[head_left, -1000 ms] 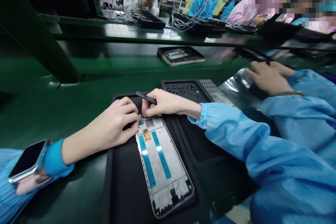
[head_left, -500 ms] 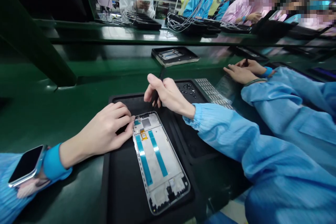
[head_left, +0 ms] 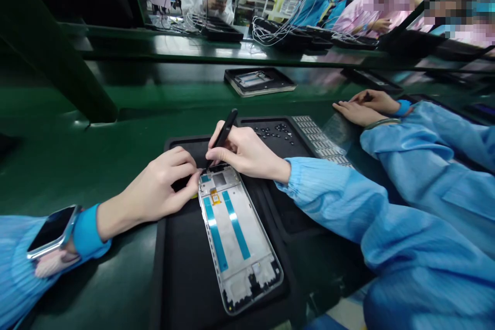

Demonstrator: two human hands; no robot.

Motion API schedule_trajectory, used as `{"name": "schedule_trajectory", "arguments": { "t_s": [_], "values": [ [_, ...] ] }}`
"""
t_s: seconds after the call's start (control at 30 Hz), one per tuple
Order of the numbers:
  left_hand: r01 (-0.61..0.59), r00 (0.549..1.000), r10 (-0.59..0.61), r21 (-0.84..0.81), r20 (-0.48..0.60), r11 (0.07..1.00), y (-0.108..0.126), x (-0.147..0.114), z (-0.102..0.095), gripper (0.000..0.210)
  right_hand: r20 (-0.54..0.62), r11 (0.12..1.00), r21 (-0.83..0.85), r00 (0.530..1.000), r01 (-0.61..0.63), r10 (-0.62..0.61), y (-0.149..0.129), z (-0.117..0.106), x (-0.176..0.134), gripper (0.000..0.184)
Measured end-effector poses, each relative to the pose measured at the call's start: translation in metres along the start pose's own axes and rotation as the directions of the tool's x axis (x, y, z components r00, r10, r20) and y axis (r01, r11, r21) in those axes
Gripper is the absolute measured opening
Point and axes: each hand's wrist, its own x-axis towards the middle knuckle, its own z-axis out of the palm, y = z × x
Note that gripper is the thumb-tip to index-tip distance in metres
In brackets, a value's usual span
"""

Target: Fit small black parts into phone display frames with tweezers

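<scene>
An opened phone frame (head_left: 242, 232), silver with blue strips and a small orange flex cable (head_left: 215, 197), lies in a black tray (head_left: 180, 273). My left hand (head_left: 166, 183) is closed, its thumb and fingertips pinching at the frame's upper left corner. A bit of yellow shows under those fingers. Gripped in my right hand (head_left: 247, 149) is a black pen-shaped tool (head_left: 225, 131), tilted, its lower end at the frame's top edge near my left fingertips. The exact contact there is too small to make out.
Beside the tray, a second black tray (head_left: 305, 211) holds several small black parts (head_left: 284, 128). A sheet of small pieces (head_left: 319, 136) lies along it. Farther back sits another tray (head_left: 259, 82) with a phone frame. A co-worker's hands (head_left: 367, 108) are at right; a green post (head_left: 69, 62) stands left.
My right hand has turned and come down to the frame's top edge, bringing the black tool into plain sight. My left hand keeps its pinch at the corner. The view has shifted slightly.
</scene>
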Motion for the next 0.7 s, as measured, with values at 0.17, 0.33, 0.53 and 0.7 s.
{"name": "schedule_trajectory", "arguments": {
  "t_s": [0.17,0.33,0.53,0.7],
  "values": [
    [-0.008,1.0,0.008,-0.008,-0.001,1.0,-0.0004,0.0002,0.0006,0.02,0.025,0.999,-0.042,1.0,0.008,-0.007,0.0004,0.0026,-0.001,0.023],
    [-0.006,1.0,0.006,-0.002,0.0,1.0,-0.0019,-0.0008,0.0012,0.02,-0.003,0.942,-0.282,0.982,0.181,-0.189,0.004,0.008,-0.0022,0.017],
    [-0.064,0.997,0.065,0.042,-0.037,0.997,0.0019,-0.0011,-0.0001,0.014,0.009,0.912,-0.322,0.964,0.254,-0.265,0.0043,0.0088,-0.0016,0.018],
    [-0.13,0.989,0.136,0.087,-0.059,0.988,0.0027,-0.0016,0.0003,0.019,-0.082,0.951,-0.283,0.985,0.123,-0.151,0.0061,0.0052,-0.0011,0.027]
  ]
}}
